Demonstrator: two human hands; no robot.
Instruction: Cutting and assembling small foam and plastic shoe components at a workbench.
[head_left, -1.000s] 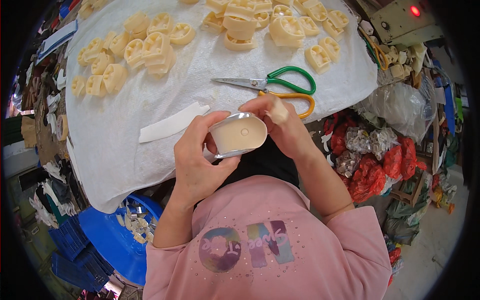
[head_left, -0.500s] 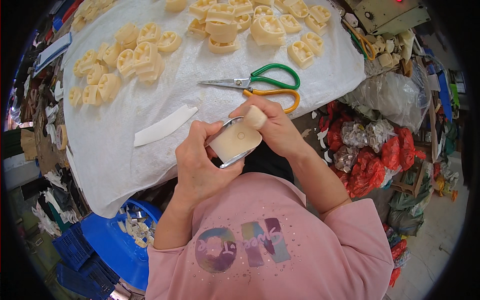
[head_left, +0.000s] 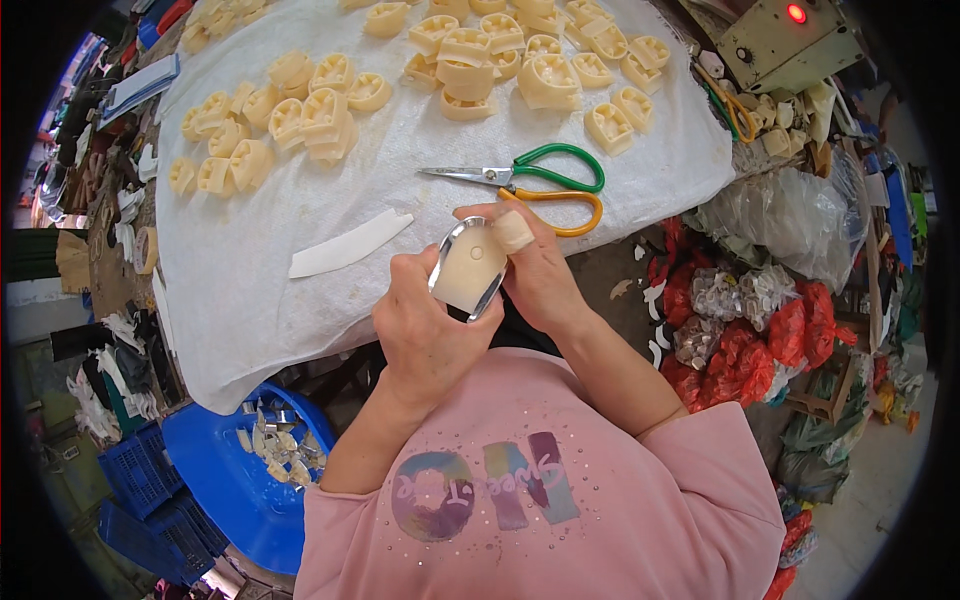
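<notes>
Both hands meet over the near edge of the cloth-covered table, around a cream plastic heel-shaped piece [head_left: 468, 275] with a shiny silver band along its rim. My left hand [head_left: 425, 325] is closed round its left side and lower end. From the upper right my right hand [head_left: 545, 275] grips it, the thumb in a cream wrap [head_left: 513, 231] by the rim; some of its fingers are hidden behind the piece. Beyond the hands lie scissors [head_left: 497, 177] with one green and one orange handle, blades pointing left. A curved white strip [head_left: 350, 243] rests left of them.
Several cream moulded pieces [head_left: 325, 125] sit in clusters across the far side of the white cloth [head_left: 240, 300]. A blue tub [head_left: 200, 450] with silver and cream scraps stands at lower left. Red plastic bags [head_left: 735, 350] are piled at right, below a machine box [head_left: 785, 45] with a red light.
The cream piece has been turned more upright between my hands, so its silver band shows around the top. The whole view has shifted slightly; scissors and strip stay put on the cloth.
</notes>
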